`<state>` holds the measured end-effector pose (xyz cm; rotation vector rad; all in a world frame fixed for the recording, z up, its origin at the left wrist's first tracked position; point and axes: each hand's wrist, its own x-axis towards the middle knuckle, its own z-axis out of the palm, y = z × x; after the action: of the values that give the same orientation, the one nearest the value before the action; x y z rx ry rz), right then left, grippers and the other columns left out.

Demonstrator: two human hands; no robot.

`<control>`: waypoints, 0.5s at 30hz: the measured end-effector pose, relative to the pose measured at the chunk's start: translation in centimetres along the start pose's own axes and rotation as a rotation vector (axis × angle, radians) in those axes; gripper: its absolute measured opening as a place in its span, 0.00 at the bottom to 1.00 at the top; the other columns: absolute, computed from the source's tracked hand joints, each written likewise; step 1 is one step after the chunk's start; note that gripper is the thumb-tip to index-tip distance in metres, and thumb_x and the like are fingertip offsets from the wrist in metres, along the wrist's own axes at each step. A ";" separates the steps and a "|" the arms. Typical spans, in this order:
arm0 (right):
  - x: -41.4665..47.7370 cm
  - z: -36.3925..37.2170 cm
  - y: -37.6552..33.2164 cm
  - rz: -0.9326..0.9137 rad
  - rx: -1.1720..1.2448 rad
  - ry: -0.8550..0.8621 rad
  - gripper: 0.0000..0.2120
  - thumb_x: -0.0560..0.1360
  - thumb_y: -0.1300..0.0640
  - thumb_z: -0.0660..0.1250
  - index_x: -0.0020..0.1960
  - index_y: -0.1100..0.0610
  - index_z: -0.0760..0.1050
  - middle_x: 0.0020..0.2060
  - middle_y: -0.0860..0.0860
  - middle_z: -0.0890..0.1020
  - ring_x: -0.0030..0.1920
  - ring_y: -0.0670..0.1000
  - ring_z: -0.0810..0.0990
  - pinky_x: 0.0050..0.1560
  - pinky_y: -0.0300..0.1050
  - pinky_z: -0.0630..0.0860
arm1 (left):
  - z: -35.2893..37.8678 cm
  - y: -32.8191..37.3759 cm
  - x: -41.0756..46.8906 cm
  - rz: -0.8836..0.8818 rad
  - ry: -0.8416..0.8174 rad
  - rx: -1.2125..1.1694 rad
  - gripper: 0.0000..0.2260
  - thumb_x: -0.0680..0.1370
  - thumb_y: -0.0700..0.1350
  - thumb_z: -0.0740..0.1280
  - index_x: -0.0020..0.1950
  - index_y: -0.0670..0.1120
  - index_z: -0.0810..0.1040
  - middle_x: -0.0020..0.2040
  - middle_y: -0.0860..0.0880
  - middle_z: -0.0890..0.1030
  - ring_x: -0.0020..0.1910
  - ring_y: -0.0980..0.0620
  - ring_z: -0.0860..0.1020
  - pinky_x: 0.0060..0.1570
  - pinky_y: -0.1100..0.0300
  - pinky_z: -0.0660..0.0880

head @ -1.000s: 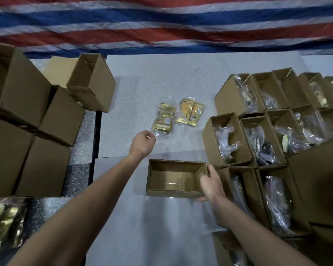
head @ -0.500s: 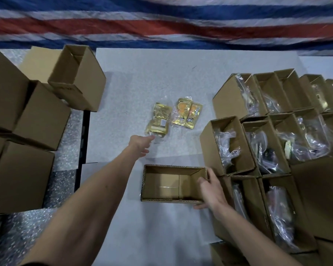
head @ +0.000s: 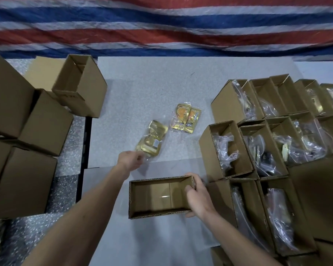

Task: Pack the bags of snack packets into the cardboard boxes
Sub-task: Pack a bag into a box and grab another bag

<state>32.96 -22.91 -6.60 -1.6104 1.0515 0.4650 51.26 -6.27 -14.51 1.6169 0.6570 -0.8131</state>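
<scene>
Left hand (head: pixel 130 160) pinches gold snack bag (head: pixel 151 140); right hand (head: pixel 197 196) grips empty box (head: pixel 159 196)

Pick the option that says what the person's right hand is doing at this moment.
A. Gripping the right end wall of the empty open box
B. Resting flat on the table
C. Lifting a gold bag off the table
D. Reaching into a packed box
A: the right hand grips the right end wall of the empty box, fingers curled over its rim, while the left hand takes the gold bag.
</scene>
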 end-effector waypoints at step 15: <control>-4.0 0.9 2.0 -0.004 -0.031 -0.027 0.19 0.79 0.61 0.56 0.58 0.37 0.72 0.52 0.45 0.75 0.47 0.52 0.78 0.37 0.60 0.83 | -6.1 -6.8 -4.5 0.033 0.232 0.067 0.06 0.79 0.32 0.59 0.45 0.41 0.70 0.40 0.41 0.76 0.29 0.49 0.77 0.23 0.60 0.75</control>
<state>29.40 -20.53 -5.06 -1.6286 1.0252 0.5015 44.17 1.04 -14.32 1.7955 0.7710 -0.6349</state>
